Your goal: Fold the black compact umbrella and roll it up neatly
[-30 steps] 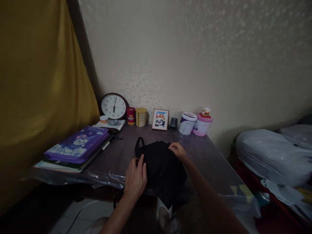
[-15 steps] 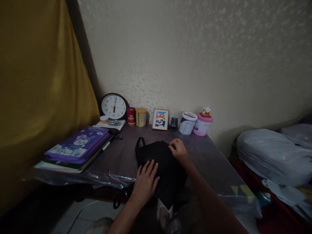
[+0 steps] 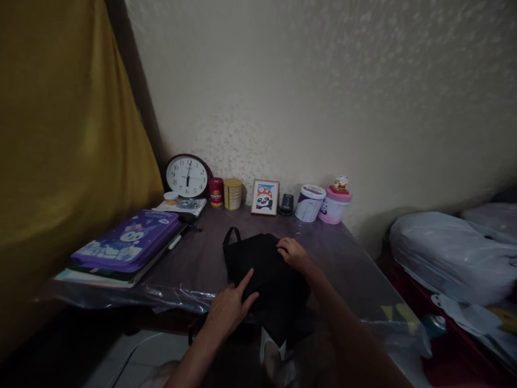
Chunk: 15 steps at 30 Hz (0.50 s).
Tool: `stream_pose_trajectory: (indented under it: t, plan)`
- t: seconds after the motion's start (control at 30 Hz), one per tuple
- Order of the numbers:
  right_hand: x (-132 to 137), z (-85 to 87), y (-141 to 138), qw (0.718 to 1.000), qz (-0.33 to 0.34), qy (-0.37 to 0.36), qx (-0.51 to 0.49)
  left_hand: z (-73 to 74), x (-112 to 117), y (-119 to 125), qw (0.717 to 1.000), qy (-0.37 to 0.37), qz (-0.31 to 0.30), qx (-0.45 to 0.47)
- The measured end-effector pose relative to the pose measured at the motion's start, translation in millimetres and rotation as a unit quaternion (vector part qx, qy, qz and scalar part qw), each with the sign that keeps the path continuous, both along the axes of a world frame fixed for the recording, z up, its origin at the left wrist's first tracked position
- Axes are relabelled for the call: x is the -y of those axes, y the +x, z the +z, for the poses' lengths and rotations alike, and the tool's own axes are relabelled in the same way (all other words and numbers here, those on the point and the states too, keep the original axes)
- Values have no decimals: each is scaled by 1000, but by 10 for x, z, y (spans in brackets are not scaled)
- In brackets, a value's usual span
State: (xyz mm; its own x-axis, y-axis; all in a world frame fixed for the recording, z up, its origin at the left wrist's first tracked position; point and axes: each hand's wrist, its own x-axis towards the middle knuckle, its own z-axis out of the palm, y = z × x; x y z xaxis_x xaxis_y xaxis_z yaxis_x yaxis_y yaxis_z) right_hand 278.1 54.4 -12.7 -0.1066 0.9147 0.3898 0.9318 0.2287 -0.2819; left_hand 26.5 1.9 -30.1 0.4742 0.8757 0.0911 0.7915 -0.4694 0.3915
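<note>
A black fabric bag (image 3: 269, 272) with a strap loop at its far left corner lies on the dark table (image 3: 202, 258), hanging over the near edge. My left hand (image 3: 229, 307) rests at the bag's near left side, index finger stretched out on the cloth and the other fingers loosely bent. My right hand (image 3: 293, 253) lies on the bag's far right corner, its fingers curled down onto the fabric.
A purple case (image 3: 125, 241) on a stack of books sits left. Along the wall stand a clock (image 3: 186, 175), two tins (image 3: 226, 192), a panda picture (image 3: 265, 197) and two tubs (image 3: 323, 203). A yellow curtain (image 3: 60, 151) hangs left; white bags (image 3: 448, 253) lie right.
My left hand slid from the bag's left edge onto the cloth, lay flat, then drew back toward the near edge with the index finger pointing. My right hand barely moved.
</note>
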Motion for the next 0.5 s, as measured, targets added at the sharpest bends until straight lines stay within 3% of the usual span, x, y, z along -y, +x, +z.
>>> stream_pose_trajectory:
  t: [0.13, 0.27, 0.4, 0.5]
  plan:
    - [56, 201, 76, 993, -21, 34, -112, 86, -35, -52, 997, -38, 10, 60]
    - [201, 445, 256, 954, -76, 82, -278, 213, -66, -150, 986, -78, 31, 143]
    - [386, 568, 419, 906, -80, 40, -413, 268, -133, -203, 963, -101, 27, 250]
    - [501, 621, 437, 896, -25, -11, -443, 261, -211, -221, 946, -94, 38, 308]
